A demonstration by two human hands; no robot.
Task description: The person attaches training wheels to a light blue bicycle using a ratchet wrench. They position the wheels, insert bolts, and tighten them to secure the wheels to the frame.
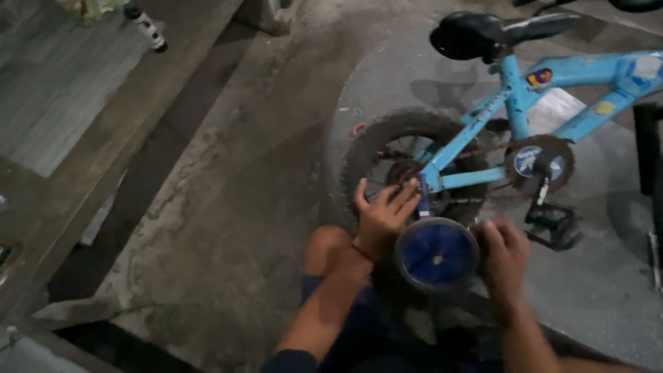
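A small light-blue child's bicycle [552, 76] stands on the concrete floor, with a black saddle [469, 33] and a black rear tyre [376, 145]. A blue training wheel [436, 254] hangs on a dark bracket [423, 202] at the rear axle. My left hand [382, 214] rests with fingers spread on the rear wheel by that bracket. My right hand [504, 255] is blurred and touches the right edge of the training wheel; whether it grips it I cannot tell. My knee [328, 249] is below the left hand.
A black pedal [552, 224] and chainring [540, 164] lie right of my hands. A wooden platform [76, 103] fills the left side, with a small bottle [146, 27] on it. A dark object [649, 145] stands at the right edge.
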